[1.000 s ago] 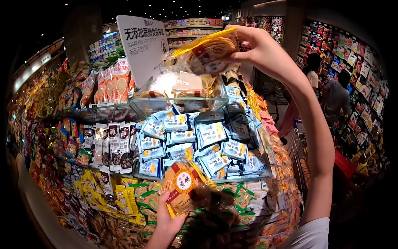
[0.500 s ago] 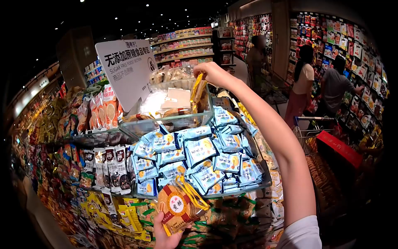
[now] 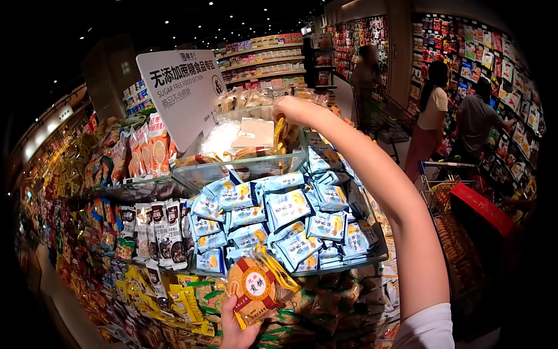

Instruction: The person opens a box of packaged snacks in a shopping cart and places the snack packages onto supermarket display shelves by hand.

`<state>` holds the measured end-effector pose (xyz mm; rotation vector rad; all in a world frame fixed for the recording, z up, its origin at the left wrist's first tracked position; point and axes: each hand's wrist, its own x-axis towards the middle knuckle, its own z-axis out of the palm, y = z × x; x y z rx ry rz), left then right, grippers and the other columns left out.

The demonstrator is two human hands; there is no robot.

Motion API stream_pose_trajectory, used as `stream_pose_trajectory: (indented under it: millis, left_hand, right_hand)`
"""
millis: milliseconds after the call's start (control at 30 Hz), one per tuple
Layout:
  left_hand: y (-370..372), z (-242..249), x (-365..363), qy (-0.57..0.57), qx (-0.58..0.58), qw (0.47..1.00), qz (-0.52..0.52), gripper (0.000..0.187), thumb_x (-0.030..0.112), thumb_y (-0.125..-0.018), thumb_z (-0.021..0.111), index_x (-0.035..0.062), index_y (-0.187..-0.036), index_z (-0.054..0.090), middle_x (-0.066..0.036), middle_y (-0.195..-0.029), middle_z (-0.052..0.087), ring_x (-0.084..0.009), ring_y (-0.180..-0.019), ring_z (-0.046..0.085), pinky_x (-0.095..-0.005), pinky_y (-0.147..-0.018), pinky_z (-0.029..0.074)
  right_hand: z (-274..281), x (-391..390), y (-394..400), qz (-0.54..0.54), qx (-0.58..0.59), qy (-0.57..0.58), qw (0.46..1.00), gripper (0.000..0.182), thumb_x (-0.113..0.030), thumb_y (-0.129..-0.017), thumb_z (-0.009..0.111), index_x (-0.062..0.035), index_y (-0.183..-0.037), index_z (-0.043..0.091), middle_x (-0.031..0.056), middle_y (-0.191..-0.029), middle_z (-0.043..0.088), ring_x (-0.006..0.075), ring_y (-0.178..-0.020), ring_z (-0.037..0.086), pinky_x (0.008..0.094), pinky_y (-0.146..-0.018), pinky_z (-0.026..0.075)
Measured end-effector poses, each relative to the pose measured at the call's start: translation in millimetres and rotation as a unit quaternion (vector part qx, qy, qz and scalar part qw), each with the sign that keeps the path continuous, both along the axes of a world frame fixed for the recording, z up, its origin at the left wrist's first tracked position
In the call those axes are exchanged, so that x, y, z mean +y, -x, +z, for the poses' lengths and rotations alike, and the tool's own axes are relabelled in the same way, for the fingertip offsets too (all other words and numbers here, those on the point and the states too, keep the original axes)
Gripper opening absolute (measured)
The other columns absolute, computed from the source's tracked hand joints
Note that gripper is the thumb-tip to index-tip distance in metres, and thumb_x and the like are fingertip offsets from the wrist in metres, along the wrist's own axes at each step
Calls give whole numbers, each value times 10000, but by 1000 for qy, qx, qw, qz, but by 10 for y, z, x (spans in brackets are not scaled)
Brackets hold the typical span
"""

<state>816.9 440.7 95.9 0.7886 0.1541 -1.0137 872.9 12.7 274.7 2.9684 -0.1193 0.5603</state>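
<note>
My left hand [image 3: 237, 326] grips a clear packet of round biscuits [image 3: 256, 289] with a red and gold label and yellow edges, held at the lower middle. My right hand [image 3: 289, 110] reaches far forward over the clear display bin [image 3: 241, 166], its fingers closed on the top of a yellow-edged biscuit packet [image 3: 281, 132] standing at the bin's right end. That packet is partly hidden by the hand and the bin wall. Inside the bin, a beige card [image 3: 256, 132] lies over more biscuit packets. Small light-blue snack packets [image 3: 288, 208] fill the tray between my hands.
A white sugar-free food sign [image 3: 177, 96] leans behind the bin. Black-and-white sachets [image 3: 167, 230] and yellow packets [image 3: 185, 305] lie to the left. At right are a shopping cart [image 3: 447, 180], a red box [image 3: 482, 209] and several people [image 3: 433, 107] by the shelves.
My right hand has lowered slightly, and its biscuit packet sits deeper in the bin's right end. My left hand still holds its packet. The view has shifted slightly.
</note>
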Motion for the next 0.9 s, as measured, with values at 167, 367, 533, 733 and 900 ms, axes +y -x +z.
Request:
stream_pose_trajectory:
  millis: [167, 367, 533, 733, 900]
  left_hand:
    - [-5, -21, 28, 28, 12, 1000, 4, 428, 349, -791, 512, 18, -1059, 464, -170, -1021, 539, -332, -889, 538, -420, -683, 480]
    - [-1, -54, 37, 25, -4, 1000, -18, 450, 356, -787, 520, 21, -1083, 465, -155, -1019, 547, -308, -895, 542, -426, -696, 474]
    - [18, -19, 26, 21, 8, 1000, -2, 488, 366, -782, 541, 29, -1122, 444, -171, -1057, 521, -346, -935, 515, -428, -707, 475]
    - [-7, -45, 9, 135, -38, 988, -58, 611, 405, -791, 473, 48, -1258, 308, -148, -1174, 461, -301, -966, 528, -395, -597, 515]
    - [-47, 10, 74, 136, -42, 988, -57, 623, 379, -768, 511, 53, -1258, 307, -157, -1179, 459, -321, -986, 521, -460, -645, 520]
  right_hand:
    - [1, 89, 142, 39, -52, -2, 998, 219, 116, -568, 506, 4, -738, 589, 132, -829, 589, 286, -816, 552, 334, -715, 450]
    - [259, 219, 363, 53, -66, -70, 994, 302, 156, -566, 461, 11, -782, 616, 131, -810, 612, 277, -807, 583, 323, -708, 467]
    - [94, 131, 420, 0, 12, -127, 992, 316, 124, -583, 426, -6, -777, 638, 125, -766, 632, 238, -762, 615, 301, -691, 477]
    - [254, 515, 414, -149, 46, 12, 988, 269, -285, -703, 578, -25, -708, 647, 140, -740, 629, 277, -729, 603, 353, -627, 487]
    - [82, 642, 2, -181, 185, 211, 942, 466, -332, -651, 685, -173, -1059, 525, 92, -923, 595, 266, -921, 559, 381, -722, 458]
